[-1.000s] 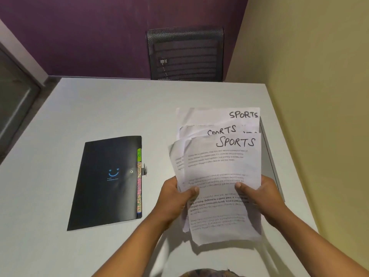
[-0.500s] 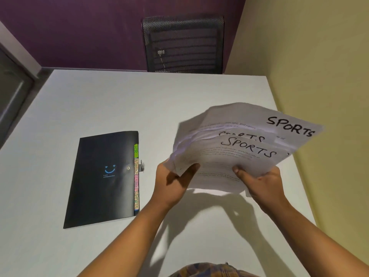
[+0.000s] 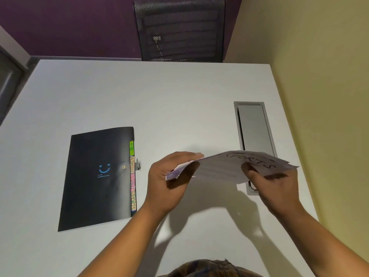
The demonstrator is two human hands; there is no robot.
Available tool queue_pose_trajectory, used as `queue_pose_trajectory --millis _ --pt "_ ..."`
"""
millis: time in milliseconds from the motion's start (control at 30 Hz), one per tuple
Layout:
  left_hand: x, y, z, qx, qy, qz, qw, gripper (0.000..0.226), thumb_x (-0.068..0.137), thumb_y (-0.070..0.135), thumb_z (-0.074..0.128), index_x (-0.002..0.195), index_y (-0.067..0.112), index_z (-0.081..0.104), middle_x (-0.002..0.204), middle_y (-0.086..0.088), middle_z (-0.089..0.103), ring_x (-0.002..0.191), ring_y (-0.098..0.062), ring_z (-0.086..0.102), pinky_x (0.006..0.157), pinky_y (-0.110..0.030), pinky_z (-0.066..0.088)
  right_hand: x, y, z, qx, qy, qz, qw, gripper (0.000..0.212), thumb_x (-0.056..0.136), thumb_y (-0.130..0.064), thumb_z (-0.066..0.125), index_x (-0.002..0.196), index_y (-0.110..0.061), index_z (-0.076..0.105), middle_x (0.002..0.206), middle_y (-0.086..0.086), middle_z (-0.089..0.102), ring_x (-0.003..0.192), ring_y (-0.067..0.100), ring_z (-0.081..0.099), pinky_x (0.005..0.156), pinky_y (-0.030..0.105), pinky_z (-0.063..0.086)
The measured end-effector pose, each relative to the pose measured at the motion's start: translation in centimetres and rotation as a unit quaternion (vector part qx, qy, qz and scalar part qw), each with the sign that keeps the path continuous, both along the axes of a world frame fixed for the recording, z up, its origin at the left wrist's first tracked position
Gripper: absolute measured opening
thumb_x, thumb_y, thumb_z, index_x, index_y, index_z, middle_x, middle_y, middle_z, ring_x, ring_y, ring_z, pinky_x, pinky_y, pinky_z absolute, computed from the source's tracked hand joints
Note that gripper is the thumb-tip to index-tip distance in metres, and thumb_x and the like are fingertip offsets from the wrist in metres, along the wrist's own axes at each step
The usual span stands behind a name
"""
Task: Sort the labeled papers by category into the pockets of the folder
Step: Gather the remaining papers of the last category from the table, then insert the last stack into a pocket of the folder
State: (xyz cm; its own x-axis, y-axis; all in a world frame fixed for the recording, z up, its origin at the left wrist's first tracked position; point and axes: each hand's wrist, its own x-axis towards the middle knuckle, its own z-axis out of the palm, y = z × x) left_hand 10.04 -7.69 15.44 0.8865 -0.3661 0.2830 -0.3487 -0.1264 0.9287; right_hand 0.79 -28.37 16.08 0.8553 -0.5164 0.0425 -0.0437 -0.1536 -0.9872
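A stack of white papers (image 3: 223,166) marked SPORTS hangs nearly flat above the table, seen almost edge-on. My left hand (image 3: 169,180) grips its left edge and my right hand (image 3: 273,182) grips its right side, thumb on top. A closed black folder (image 3: 95,176) with a blue smile mark lies on the table to the left of my left hand, apart from it. Coloured tabs (image 3: 132,176) run down the folder's right edge, the lowest reading SPORTS.
The white table (image 3: 159,100) spreads beyond the hands. A grey cable hatch (image 3: 253,128) is set into it at the right, partly under the papers. A black mesh chair (image 3: 179,29) stands at the far edge. A yellow wall runs along the right.
The papers have tipped from facing me upright to lying nearly flat. Both hands lowered them and turned them towards the right, uncovering the grey hatch.
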Motion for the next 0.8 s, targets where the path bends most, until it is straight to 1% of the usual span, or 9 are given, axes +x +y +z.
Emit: queue_pose_trajectory --millis 100,167,233,300,400,467,567,667,800 --pt "1.1 -0.5 -1.8 0.002 0.046 -0.008 0.999 0.022 0.085 0.002 0.071 0.106 0.005 0.074 0.103 0.005 0.076 0.102 -0.006 0.068 0.09 -0.017 0.048 1.0 -0.3 -1.1 -0.051 0.021 0.053 0.997 0.026 0.08 0.004 0.075 0.097 -0.015 0.075 0.092 -0.014 0.076 0.082 -0.001 0.07 0.07 0.009 0.051" --pt "2.0 -0.7 -4.4 0.02 0.075 -0.008 0.997 0.021 0.087 0.002 0.07 0.108 0.004 0.073 0.101 0.0 0.075 0.098 -0.007 0.069 0.087 -0.02 0.049 1.9 -0.4 -3.2 -0.012 0.077 0.056 0.995 0.032 0.081 0.001 0.076 0.096 -0.027 0.071 0.086 -0.02 0.075 0.075 -0.004 0.067 0.062 0.006 0.048" --pt "2.6 -0.8 -6.9 0.047 0.104 -0.007 0.993 0.011 0.09 0.009 0.069 0.1 0.006 0.073 0.087 -0.003 0.071 0.084 -0.01 0.063 0.078 -0.027 0.048 2.5 -0.5 -5.3 0.021 0.142 0.04 0.989 0.041 0.081 -0.003 0.078 0.096 -0.037 0.062 0.09 -0.018 0.072 0.08 -0.005 0.066 0.064 0.004 0.048" --pt "2.8 -0.6 -8.0 0.066 0.111 -0.015 0.992 0.008 0.093 0.015 0.066 0.098 0.017 0.072 0.086 0.006 0.067 0.082 -0.009 0.06 0.077 -0.029 0.047 2.8 -0.8 -6.6 -0.001 0.182 0.046 0.982 0.038 0.083 -0.006 0.075 0.1 -0.035 0.058 0.097 -0.015 0.068 0.086 -0.011 0.063 0.066 0.001 0.047" --pt "2.8 -0.4 -6.9 0.064 0.112 -0.018 0.991 0.04 0.093 0.008 0.065 0.116 0.041 0.062 0.103 0.035 0.068 0.101 0.009 0.063 0.088 -0.012 0.048 2.5 -1.5 -7.3 -0.034 0.202 0.056 0.977 0.028 0.088 -0.007 0.071 0.108 -0.024 0.061 0.097 -0.013 0.069 0.086 -0.008 0.065 0.066 0.002 0.047" --pt "2.7 0.0 -6.2 0.06 0.138 -0.017 0.988 0.05 0.093 0.007 0.065 0.117 0.049 0.054 0.103 0.043 0.063 0.102 0.015 0.06 0.088 -0.01 0.047 1.8 -1.8 -7.4 -0.054 0.211 0.083 0.973 0.019 0.09 -0.011 0.069 0.108 -0.019 0.069 0.096 -0.012 0.074 0.087 -0.002 0.069 0.066 0.007 0.051" --pt "2.4 1.4 -6.2 0.057 0.183 -0.017 0.981 0.037 0.091 0.009 0.068 0.105 0.044 0.065 0.093 0.031 0.071 0.091 0.011 0.065 0.081 -0.025 0.053 0.3 -1.5 -6.9 -0.05 0.202 0.117 0.971 0.018 0.094 -0.014 0.064 0.101 -0.026 0.074 0.09 -0.023 0.077 0.087 -0.004 0.071 0.066 0.01 0.053" --pt "1.8 2.9 -6.8 0.051 0.272 -0.021 0.961 0.015 0.09 0.018 0.069 0.102 0.025 0.072 0.093 0.014 0.076 0.09 -0.005 0.072 0.075 -0.023 0.057 -1.1 -0.7 -6.7 -0.036 0.208 0.107 0.972 0.017 0.094 -0.013 0.063 0.095 -0.023 0.077 0.089 -0.017 0.078 0.08 0.001 0.073 0.062 0.012 0.053" --pt "1.3 6.3 -9.4 0.156 0.283 0.202 0.925 0.012 0.095 0.027 0.061 0.098 0.019 0.069 0.089 -0.003 0.07 0.083 -0.024 0.068 0.062 -0.019 0.05 -3.0 0.4 -7.4 -0.011 0.244 0.049 0.968 0.018 0.096 -0.014 0.061 0.084 -0.014 0.075 0.066 -0.009 0.075 0.054 0.004 0.068 0.047 0.013 0.046"
